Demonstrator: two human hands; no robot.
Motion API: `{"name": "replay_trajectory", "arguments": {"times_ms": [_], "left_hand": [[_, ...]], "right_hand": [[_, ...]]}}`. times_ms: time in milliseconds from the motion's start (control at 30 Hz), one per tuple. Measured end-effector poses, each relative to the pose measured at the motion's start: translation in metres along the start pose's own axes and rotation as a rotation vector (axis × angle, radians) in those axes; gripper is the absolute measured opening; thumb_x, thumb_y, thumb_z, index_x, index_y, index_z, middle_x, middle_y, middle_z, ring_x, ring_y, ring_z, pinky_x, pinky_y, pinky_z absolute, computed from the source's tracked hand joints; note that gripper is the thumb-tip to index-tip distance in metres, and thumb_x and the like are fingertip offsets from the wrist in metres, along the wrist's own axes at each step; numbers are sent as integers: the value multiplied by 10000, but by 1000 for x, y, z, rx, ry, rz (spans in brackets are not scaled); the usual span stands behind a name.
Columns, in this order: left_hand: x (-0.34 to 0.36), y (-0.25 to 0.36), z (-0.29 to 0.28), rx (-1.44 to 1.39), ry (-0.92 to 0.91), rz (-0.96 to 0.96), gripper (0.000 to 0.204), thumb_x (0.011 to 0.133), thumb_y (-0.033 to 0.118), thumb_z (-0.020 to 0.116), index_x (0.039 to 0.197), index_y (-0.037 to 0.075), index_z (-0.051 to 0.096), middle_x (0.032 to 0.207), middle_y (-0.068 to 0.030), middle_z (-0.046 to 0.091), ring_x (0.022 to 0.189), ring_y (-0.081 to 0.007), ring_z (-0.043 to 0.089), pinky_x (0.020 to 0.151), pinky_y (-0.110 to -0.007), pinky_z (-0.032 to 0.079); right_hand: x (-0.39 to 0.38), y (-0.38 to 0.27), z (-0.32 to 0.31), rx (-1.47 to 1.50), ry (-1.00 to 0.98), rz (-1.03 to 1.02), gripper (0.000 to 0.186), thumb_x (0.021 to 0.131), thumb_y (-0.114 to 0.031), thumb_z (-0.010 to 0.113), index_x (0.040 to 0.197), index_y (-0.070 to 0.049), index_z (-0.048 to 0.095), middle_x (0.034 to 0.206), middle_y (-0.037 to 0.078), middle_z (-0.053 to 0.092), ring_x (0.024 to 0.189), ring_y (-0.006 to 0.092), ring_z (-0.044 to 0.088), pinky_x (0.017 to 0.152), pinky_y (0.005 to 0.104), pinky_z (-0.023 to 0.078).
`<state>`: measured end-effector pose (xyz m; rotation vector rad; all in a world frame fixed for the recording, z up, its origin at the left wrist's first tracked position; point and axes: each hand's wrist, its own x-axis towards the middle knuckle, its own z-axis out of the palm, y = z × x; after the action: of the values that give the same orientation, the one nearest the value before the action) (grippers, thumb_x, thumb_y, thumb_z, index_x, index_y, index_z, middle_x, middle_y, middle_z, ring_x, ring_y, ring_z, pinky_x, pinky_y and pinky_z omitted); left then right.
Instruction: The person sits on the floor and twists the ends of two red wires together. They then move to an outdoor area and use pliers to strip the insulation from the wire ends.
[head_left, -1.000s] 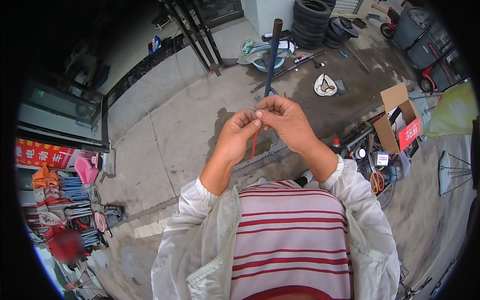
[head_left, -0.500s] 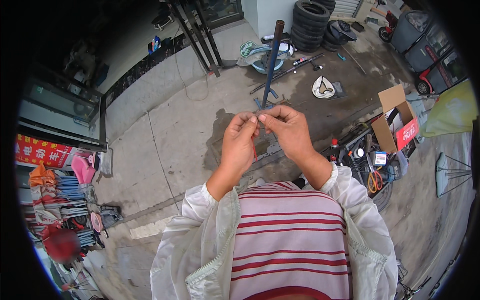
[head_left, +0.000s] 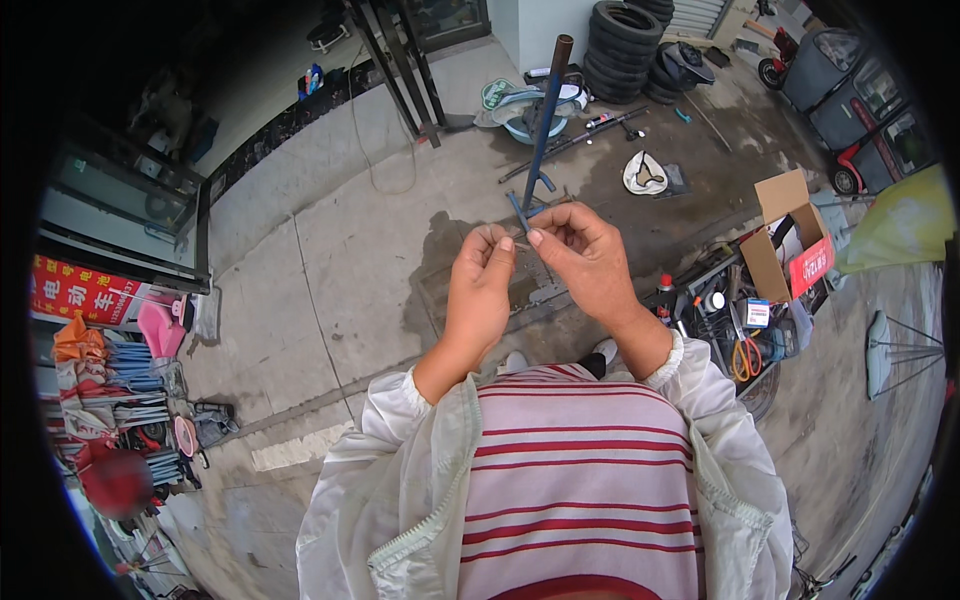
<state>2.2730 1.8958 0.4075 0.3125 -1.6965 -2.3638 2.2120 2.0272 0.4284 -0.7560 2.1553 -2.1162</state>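
Note:
My left hand is closed, thumb against the curled fingers, in the middle of the view. Just beside it, my right hand also pinches with thumb and forefinger. A narrow gap now lies between the two hands. Whatever they hold is too small or too hidden to make out. Beyond my fingers stands a blue metal post with a brown, rusty top. Its blue foot bars show close to my right fingertips, and I cannot tell whether they touch.
On the right a tool tray holds orange-handled scissors and small bottles, beside an open cardboard box. Stacked tyres, a light-blue basin and a white cap lie farther off. Folded blue-framed goods stand left.
My hands have drawn slightly apart, the right one shifting a little right. The thin red strip that hung below my left fingers no longer shows.

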Motion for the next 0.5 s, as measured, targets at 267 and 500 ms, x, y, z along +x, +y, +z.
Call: {"name": "replay_trajectory", "arguments": {"times_ms": [267, 500], "left_hand": [[-4, -3, 4, 49, -41, 76, 94, 980, 130, 520, 984, 36, 520, 861, 35, 485, 794, -48, 424, 723, -199, 372], [-4, -1, 6, -38, -35, 18, 59, 968, 96, 500, 971, 41, 522, 857, 5, 495, 773, -87, 424, 728, -231, 369]], "right_hand": [[-3, 0, 0, 113, -22, 162, 90, 828, -64, 708, 878, 3, 677, 775, -18, 588, 657, 29, 450, 566, 201, 385], [-8, 8, 0, 163, -9, 237, 88, 843, -63, 684, 868, 18, 662, 793, -1, 592, 652, 33, 466, 556, 212, 396]]}}
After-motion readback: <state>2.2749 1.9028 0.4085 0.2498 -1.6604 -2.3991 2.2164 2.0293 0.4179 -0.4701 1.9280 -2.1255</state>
